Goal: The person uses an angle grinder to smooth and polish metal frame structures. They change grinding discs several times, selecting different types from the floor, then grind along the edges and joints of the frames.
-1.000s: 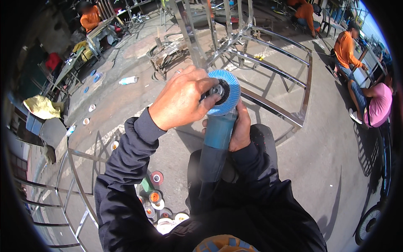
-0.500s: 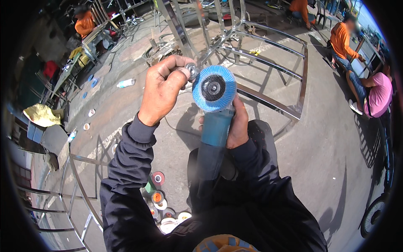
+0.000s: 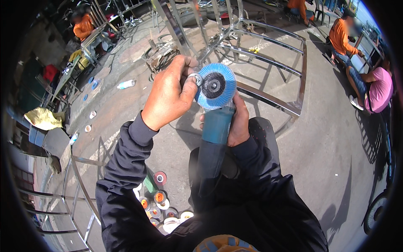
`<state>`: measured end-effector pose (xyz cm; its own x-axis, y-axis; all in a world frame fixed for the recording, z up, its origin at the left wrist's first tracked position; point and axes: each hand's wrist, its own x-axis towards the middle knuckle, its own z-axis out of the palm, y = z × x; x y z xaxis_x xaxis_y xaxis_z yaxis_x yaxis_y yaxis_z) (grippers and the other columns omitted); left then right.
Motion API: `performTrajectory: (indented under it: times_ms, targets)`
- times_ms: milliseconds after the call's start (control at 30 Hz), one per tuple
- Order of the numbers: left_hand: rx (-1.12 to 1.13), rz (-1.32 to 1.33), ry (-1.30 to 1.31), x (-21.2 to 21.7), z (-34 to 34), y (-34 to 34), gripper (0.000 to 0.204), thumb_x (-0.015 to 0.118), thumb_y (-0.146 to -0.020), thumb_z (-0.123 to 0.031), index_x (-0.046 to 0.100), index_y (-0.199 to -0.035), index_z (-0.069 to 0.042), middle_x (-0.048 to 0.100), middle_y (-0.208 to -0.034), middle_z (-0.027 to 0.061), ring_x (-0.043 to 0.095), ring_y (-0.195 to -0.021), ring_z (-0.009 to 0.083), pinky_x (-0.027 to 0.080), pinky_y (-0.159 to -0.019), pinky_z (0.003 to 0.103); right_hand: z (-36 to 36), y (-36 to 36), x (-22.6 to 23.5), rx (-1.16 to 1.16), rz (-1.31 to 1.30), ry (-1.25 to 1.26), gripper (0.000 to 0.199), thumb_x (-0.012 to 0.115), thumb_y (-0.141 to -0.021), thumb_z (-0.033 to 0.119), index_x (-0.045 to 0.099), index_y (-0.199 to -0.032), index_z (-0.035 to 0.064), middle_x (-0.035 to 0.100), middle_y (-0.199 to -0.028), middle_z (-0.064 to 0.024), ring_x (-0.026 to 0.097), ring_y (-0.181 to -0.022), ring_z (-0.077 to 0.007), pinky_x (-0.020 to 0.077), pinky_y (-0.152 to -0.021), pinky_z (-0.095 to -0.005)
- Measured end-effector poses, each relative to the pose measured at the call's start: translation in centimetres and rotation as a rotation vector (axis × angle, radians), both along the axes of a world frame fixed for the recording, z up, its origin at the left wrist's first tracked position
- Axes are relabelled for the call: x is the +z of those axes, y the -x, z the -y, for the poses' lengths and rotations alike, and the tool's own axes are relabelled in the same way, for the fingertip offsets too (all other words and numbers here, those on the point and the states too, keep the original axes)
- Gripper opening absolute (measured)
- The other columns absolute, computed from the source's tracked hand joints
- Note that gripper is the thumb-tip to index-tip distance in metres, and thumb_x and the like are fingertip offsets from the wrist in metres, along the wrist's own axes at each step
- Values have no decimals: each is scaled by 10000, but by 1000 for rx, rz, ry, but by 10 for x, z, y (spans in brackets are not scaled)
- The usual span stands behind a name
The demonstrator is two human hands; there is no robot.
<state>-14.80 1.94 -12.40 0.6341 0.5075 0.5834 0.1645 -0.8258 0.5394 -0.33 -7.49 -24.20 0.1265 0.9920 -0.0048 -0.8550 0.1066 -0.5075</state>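
Observation:
My right hand (image 3: 239,124) is wrapped round the teal and black body of an angle grinder (image 3: 215,126), its head pointing away from me. On the grinder's spindle sits a blue flap disc (image 3: 228,79) with a dark centre, facing up. A small round metal flange nut (image 3: 195,78) is pinched between the thumb and fingers of my left hand (image 3: 168,94), right at the disc's left edge. Whether the nut touches the disc I cannot tell. The spindle's end shows bare in the disc's centre.
Several grinding discs (image 3: 160,178) lie on the ground by my left side. A shiny metal frame (image 3: 268,101) stands ahead to the right, another frame (image 3: 75,197) at the left. People in orange (image 3: 341,38) and a person in pink (image 3: 380,88) sit farther off. A bottle (image 3: 126,84) lies ahead left.
My left hand has moved slightly right, bringing the flange nut closer to the disc and tilting it. The grinder in my right hand has stayed almost in place.

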Motion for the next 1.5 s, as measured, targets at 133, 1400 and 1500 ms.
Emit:
performTrajectory:
  times_ms: [133, 1400, 1500]
  targets:
    - [-124, -117, 47, 2, -1, -4, 201, 599, -954, 25, 646, -1150, 28, 683, -994, 89, 641, -892, 132, 528, -810, 314, 2, -1, 1, 0, 0, -2, 678, 350, -1026, 612, 571, -1286, 26, 695, -1021, -186, 729, -765, -337, 640, -653, -473]
    - [-132, -206, -295, 5, -4, -11, 361, 712, -722, 48, 716, -1076, -21, 716, -1103, 146, 662, -1062, 329, 483, -976, 424, -2, 3, 2, 44, -86, -57, 659, 342, -1033, 605, 578, -1273, 38, 700, -1025, -169, 724, -739, -307, 640, -625, -441]
    - [-215, -165, -352, 8, -3, -13, 322, 682, -734, 3, 720, -1054, 2, 705, -1116, 174, 634, -991, 353, 503, -909, 441, -3, 3, 2, 43, -81, -73, 658, 338, -1034, 603, 578, -1274, 39, 700, -1021, -168, 723, -744, -307, 639, -628, -444]
